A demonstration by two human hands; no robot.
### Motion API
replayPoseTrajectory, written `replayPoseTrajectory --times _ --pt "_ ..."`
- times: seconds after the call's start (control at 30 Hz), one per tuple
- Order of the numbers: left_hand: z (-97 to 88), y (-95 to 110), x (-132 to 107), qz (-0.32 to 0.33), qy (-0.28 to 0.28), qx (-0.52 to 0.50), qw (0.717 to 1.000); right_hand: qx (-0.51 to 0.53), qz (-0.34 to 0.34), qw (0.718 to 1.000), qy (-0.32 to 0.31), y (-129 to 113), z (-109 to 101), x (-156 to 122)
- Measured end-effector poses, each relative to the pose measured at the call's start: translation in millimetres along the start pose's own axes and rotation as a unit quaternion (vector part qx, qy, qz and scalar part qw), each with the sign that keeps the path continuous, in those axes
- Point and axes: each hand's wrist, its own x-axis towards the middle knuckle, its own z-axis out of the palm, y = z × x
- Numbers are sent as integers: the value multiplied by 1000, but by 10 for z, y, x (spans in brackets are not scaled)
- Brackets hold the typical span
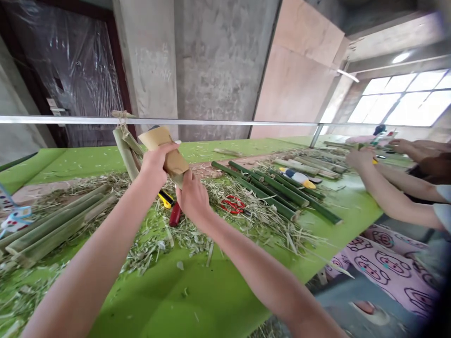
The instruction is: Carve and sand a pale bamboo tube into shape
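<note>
My left hand is closed around a tan, paper-like sheet that looks like sandpaper. The sheet is curled round a bamboo piece, of which only a short greenish end shows. My right hand grips that lower end, fingers bent and pressed together. Just below my hands a yellow utility knife and a tool with a red handle lie among the shavings. Red-handled scissors rest to the right of my right hand.
Green bamboo lengths lie right of centre, near a glove. Split bamboo lies at left. A metal rail crosses above the green table, with tied bamboo hanging from it. A co-worker's hand is at right.
</note>
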Motion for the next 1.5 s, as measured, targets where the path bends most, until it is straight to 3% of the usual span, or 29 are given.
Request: replayPoseTrajectory --times 0.13,0.33,0.47,0.63,0.77,0.87,0.93,1.1,1.17,1.2,1.23,1.33,1.4,1.5 --pt "-29 -42 56 -15 2 -18 1000 7 -3 1000 -3 14 30 -14" --pt "-30 -98 -1 -15 59 4 998 49 17 997 -59 12 79 -22" --pt "1 -126 -37 0 44 8 999 120 39 990 -66 39 76 7" --pt "-38 -136 -17 -14 12 16 1000 254 63 959 -112 115 157 65" --pt "-74 -118 18 12 3 17 1000 354 35 923 -148 180 217 133" --pt "-112 -117 63 12 -20 5 1000 428 20 883 -193 191 205 152" --pt "-152 -124 85 12 -57 4 998 491 35 840 -227 189 188 140" --pt "-230 -118 27 0 -229 -16 973 644 31 671 -367 216 163 73" --pt "-223 -108 -17 0 -293 -30 956 653 10 631 -418 226 160 59" --pt "-213 -105 -30 1 -300 -30 953 647 12 636 -420 225 162 58" --pt "-199 -105 -36 5 -282 -25 959 633 22 660 -405 219 168 61" --pt "-160 -123 -12 40 -123 -2 992 531 56 796 -286 186 202 82" --pt "-144 -147 10 69 -22 8 997 423 49 881 -205 166 220 89" --pt "-118 -196 -1 120 40 1 992 229 39 966 -115 144 198 69"
